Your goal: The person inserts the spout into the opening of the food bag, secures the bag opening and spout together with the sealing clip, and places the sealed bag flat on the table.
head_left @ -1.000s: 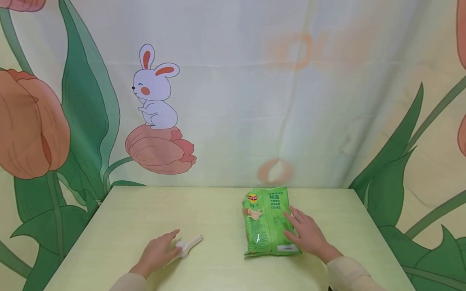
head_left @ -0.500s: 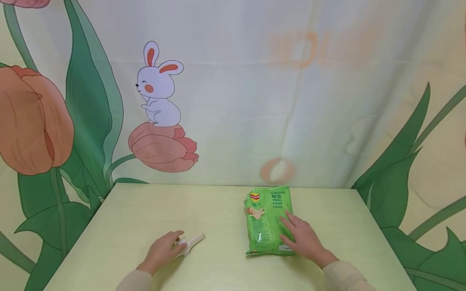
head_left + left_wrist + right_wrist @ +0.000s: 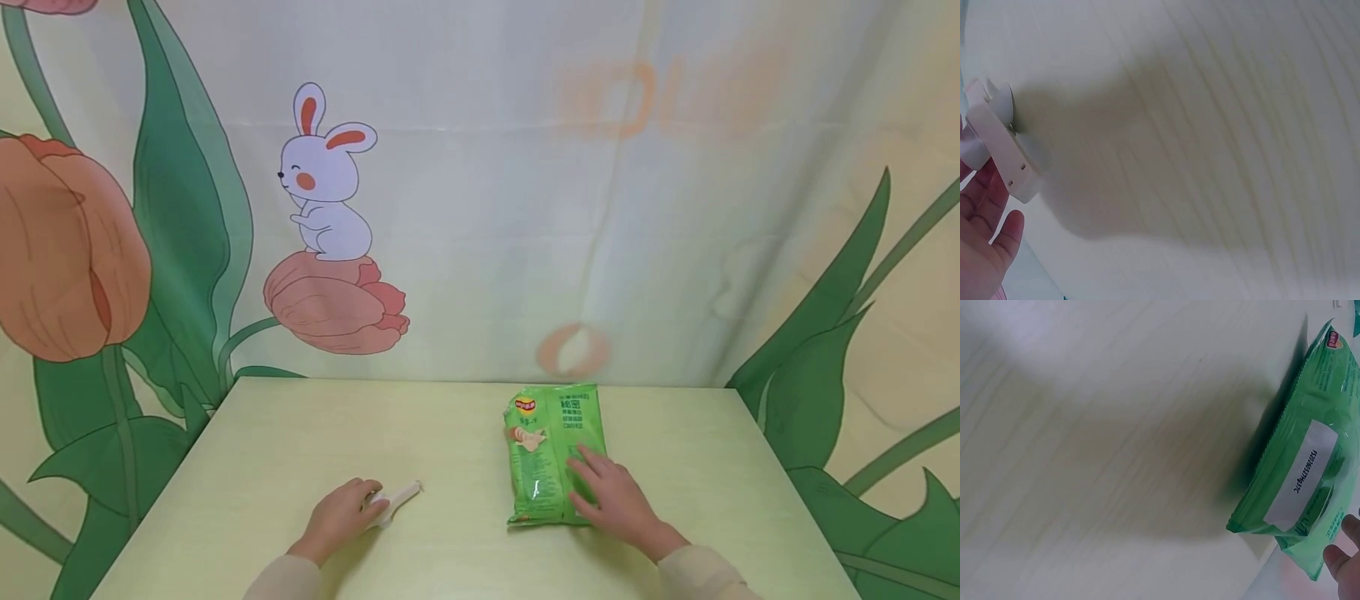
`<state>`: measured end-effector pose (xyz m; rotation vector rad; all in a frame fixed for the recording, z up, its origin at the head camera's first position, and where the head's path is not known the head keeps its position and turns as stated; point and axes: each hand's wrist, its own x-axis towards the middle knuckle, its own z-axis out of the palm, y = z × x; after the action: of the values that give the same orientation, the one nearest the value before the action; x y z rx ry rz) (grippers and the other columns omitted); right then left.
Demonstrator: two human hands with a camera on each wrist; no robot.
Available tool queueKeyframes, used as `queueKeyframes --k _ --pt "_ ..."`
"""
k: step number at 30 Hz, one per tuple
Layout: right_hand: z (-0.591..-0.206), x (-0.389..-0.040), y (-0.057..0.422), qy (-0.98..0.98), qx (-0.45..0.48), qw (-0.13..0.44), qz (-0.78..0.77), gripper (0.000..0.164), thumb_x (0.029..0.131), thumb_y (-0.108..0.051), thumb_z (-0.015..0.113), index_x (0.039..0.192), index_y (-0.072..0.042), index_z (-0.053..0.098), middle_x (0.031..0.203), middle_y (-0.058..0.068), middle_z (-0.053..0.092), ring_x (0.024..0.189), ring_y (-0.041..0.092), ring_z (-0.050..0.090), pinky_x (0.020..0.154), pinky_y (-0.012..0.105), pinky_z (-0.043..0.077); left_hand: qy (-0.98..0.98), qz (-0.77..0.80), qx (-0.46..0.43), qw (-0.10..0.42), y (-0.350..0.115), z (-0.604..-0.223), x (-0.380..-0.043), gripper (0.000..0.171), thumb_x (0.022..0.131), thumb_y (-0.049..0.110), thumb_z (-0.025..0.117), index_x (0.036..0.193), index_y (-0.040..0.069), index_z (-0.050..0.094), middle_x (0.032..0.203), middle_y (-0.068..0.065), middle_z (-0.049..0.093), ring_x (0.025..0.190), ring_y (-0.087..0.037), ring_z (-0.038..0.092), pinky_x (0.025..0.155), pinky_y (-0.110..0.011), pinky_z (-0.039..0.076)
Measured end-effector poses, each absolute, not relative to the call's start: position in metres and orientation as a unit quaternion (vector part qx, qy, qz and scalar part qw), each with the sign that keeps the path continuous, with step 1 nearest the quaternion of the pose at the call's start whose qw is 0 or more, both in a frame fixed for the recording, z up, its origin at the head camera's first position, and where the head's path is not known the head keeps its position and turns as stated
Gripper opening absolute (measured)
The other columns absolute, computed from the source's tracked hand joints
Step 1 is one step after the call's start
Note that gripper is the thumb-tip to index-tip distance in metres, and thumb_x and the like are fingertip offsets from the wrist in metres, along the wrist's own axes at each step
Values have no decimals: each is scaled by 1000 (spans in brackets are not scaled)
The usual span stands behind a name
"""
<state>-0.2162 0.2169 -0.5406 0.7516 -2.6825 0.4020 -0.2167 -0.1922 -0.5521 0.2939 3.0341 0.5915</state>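
A glossy green rectangular foil snack bag (image 3: 536, 467) is laid on the pale wood-grained bench (image 3: 450, 417), nearer the right edge, its top end at the back edge. It should prove light, slippery and crushable, so the crimped end seam is best pinched. The right grip (image 3: 618, 502) is spread over its right side; firm contact cannot be told. Toward the left edge, a white, seemingly stiff plastic implement (image 3: 406, 494) is encircled by the left grip's (image 3: 339, 514) curled fingers; its narrow arm should be easily held.
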Motion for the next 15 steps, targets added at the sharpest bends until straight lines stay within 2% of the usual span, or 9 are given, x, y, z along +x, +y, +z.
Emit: queueKeyframes --k 15 --pt "-552 -211 210 -943 266 144 142 49 79 -37 61 121 -12 53 131 14 45 116 31 46 90 48 40 971 208 116 22 -186 -551 -215 31 82 30 60 103 8 61 89 -2 60 75 -12 55 69 -35 48"
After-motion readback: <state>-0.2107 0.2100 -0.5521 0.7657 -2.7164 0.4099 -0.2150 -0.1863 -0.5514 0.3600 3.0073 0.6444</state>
